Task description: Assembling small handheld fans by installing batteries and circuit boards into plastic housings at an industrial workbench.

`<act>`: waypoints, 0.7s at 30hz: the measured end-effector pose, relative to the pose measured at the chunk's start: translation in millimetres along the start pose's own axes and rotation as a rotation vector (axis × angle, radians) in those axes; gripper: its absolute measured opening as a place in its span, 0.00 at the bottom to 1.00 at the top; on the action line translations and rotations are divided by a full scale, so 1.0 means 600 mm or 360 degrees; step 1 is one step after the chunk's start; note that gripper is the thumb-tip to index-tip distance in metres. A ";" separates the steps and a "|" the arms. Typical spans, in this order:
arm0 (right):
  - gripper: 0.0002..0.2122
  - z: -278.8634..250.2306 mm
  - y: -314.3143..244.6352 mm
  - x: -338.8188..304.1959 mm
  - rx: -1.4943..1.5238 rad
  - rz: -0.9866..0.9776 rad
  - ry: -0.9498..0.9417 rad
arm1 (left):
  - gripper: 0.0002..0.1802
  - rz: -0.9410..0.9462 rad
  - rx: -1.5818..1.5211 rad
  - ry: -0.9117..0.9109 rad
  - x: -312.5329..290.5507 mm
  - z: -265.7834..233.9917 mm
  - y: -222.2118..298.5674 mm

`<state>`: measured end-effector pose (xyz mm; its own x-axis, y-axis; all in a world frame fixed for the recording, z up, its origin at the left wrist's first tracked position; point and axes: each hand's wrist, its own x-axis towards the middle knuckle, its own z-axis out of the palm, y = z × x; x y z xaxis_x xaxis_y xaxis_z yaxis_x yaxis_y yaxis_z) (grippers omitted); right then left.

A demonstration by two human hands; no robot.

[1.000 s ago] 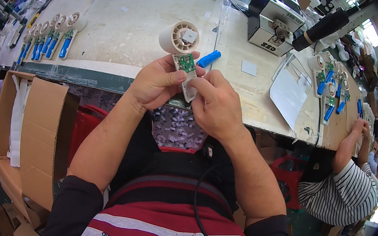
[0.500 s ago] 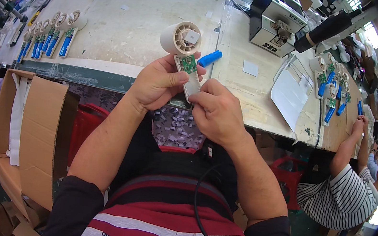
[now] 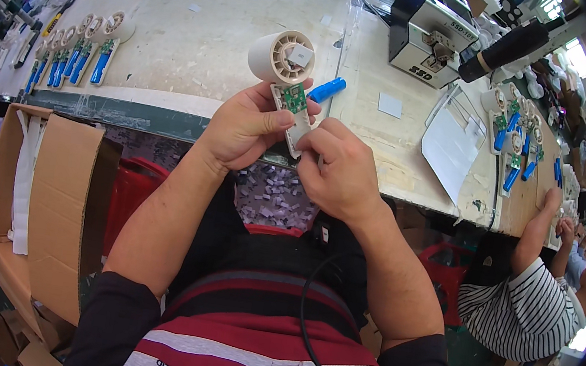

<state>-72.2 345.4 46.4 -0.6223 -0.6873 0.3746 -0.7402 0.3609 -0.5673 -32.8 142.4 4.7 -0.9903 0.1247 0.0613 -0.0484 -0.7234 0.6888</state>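
My left hand (image 3: 247,126) is closed round the handle of a white handheld fan body (image 3: 269,60). Its round ribbed head points away from me, with a pale square piece at its centre. A green circuit board (image 3: 293,99) sits in the upper part of the opened handle, and the lower part shows a bare white channel. The fingers of my right hand (image 3: 344,168) are pinched at the handle's lower end; anything small between them is hidden. Just beyond my left fingertips, a blue cylindrical battery (image 3: 327,90) lies on the worktable (image 3: 201,35).
More fan bodies with blue batteries stand in a row at left (image 3: 104,63) and in a group at right (image 3: 512,172). A boxy machine (image 3: 427,41), white sheet (image 3: 452,157) and pale square card (image 3: 390,105) occupy the right side. An open carton (image 3: 61,210) stands left; co-workers sit both sides.
My right fingers have shifted slightly at the handle's lower end. My left hand keeps its hold on the fan body. The co-worker's hands at right have moved apart.
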 end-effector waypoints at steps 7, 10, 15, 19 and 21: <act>0.04 0.007 0.014 0.029 -0.0245 -0.0312 0.0224 | 0.35 0.0015 -0.0021 0.0004 0.001 -0.003 -0.002; 0.05 0.011 0.021 0.035 -0.0338 -0.0480 0.0243 | 0.34 0.0007 -0.0005 0.0033 0.000 -0.001 -0.001; 0.06 0.013 0.028 0.039 -0.0357 -0.0497 0.0168 | 0.34 0.0019 0.0008 0.0029 0.001 0.000 -0.001; 0.04 0.011 0.025 0.029 -0.0167 -0.0444 0.0262 | 0.34 0.0029 -0.0071 -0.0009 0.002 -0.002 -0.001; 0.04 -0.015 0.014 0.002 -0.0116 -0.0378 0.0179 | 0.35 0.0030 -0.0066 0.0015 0.001 -0.001 0.000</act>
<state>-81.5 353.3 48.7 -0.4506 -0.6853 0.5721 -0.8825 0.2453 -0.4013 -33.3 142.2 4.4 -0.9923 0.1045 0.0668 -0.0351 -0.7529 0.6572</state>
